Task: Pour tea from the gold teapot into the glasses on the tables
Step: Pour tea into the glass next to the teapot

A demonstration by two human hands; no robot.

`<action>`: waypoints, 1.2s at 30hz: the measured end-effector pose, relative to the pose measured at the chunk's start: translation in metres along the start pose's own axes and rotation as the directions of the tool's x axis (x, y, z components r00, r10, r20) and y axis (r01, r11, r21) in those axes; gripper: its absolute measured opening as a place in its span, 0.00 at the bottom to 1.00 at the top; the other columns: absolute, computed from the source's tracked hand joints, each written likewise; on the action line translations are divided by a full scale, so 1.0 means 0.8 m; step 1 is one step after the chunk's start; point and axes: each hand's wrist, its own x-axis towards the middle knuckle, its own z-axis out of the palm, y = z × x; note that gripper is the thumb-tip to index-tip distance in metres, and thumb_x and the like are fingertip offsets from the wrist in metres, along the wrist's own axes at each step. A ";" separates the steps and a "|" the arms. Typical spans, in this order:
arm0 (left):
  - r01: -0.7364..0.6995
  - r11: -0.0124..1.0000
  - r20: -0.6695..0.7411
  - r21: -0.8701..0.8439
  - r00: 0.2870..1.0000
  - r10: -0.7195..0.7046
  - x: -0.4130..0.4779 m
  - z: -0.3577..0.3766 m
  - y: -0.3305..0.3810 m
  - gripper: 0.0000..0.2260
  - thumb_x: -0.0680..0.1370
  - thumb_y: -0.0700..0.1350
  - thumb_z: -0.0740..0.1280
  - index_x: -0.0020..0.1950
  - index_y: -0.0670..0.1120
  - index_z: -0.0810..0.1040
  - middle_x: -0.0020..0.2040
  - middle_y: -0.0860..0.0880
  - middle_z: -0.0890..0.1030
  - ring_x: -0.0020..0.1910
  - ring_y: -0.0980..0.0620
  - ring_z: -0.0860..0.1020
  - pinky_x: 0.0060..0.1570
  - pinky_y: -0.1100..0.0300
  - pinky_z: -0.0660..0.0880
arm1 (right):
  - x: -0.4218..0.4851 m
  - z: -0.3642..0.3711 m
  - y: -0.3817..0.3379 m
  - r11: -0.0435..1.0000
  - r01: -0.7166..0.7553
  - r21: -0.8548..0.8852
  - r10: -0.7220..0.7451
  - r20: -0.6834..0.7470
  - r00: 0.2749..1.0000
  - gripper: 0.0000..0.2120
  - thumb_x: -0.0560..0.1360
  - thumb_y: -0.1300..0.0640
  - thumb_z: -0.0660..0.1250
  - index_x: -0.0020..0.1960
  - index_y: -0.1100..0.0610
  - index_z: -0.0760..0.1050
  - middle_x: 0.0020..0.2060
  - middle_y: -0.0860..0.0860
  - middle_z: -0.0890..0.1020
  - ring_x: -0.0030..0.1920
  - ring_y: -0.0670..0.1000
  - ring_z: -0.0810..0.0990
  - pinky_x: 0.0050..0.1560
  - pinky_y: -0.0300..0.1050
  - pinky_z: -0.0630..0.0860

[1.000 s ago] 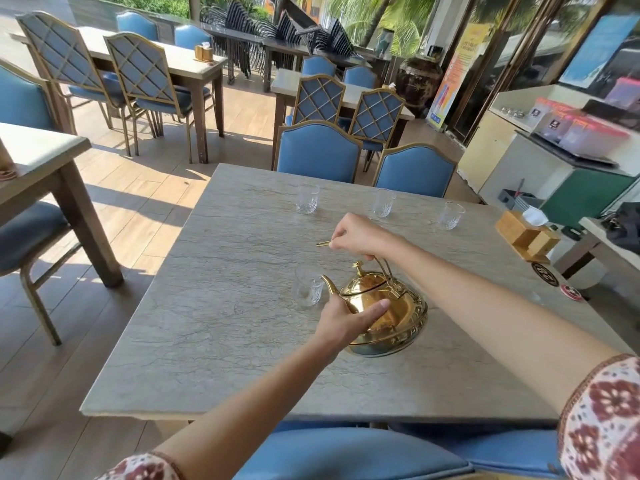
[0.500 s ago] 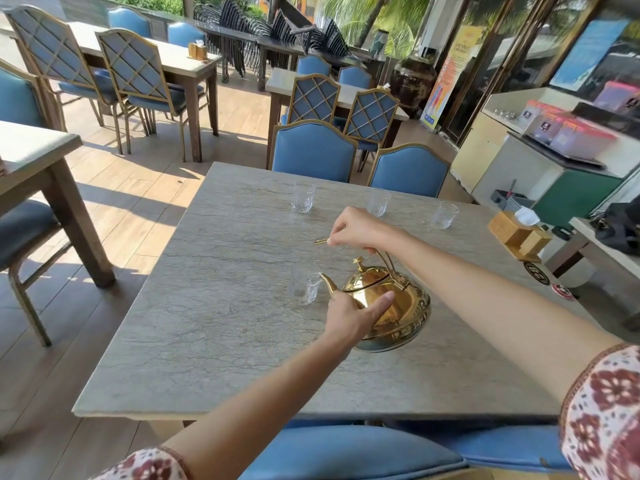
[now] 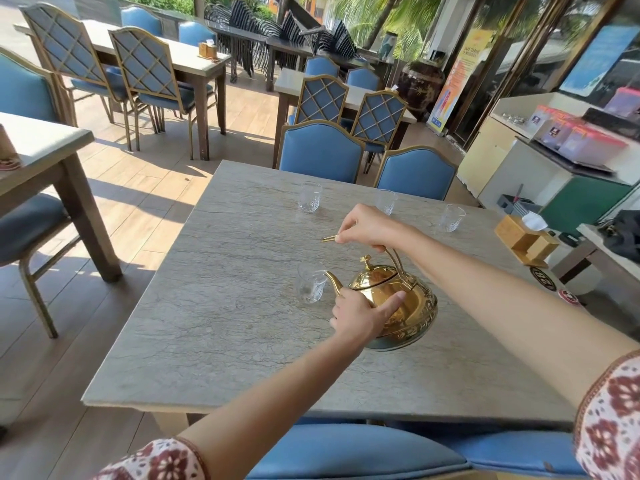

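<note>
I have the gold teapot point(image 3: 398, 299) tipped toward the nearest glass point(image 3: 310, 285) on the grey stone table point(image 3: 214, 306), its base partly lifted on the far side so the pot leans left. My right hand point(image 3: 372, 225) is closed around the top of the wire handle point(image 3: 394, 258), and my left hand point(image 3: 362, 315) is pressed against the pot's near flank with the thumb laid across the belly, wrapped on rather than open. The spout point(image 3: 333, 282) sits right at the rim of the glass, seemingly touching or just over it; I can't tell which. The glass looks empty or nearly so, and I see no stream.

To do this well, I judge the tilt should come from the right hand raising the handle slowly while the left only steadies and guides. The lid point(image 3: 372, 275) looks slightly ajar, so I would keep the lean modest or it may slide off. The spout tip should stay above the rim, not pushing the glass sideways, since it is light and could skid. Three more glasses point(image 3: 309, 197) wait at the far edge, well apart from the pot
</note>
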 end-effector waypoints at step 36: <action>-0.001 0.987 0.003 0.162 1.000 0.001 -0.002 -0.008 -0.012 0.46 0.66 0.73 0.68 0.69 0.40 0.66 0.68 0.41 0.72 0.68 0.40 0.71 0.69 0.43 0.67 | -0.014 0.010 0.009 0.991 -0.048 0.123 0.054 -0.046 0.997 0.13 0.75 0.54 0.69 0.56 0.60 0.82 0.29 0.56 0.77 0.18 0.48 0.66 0.18 0.35 0.63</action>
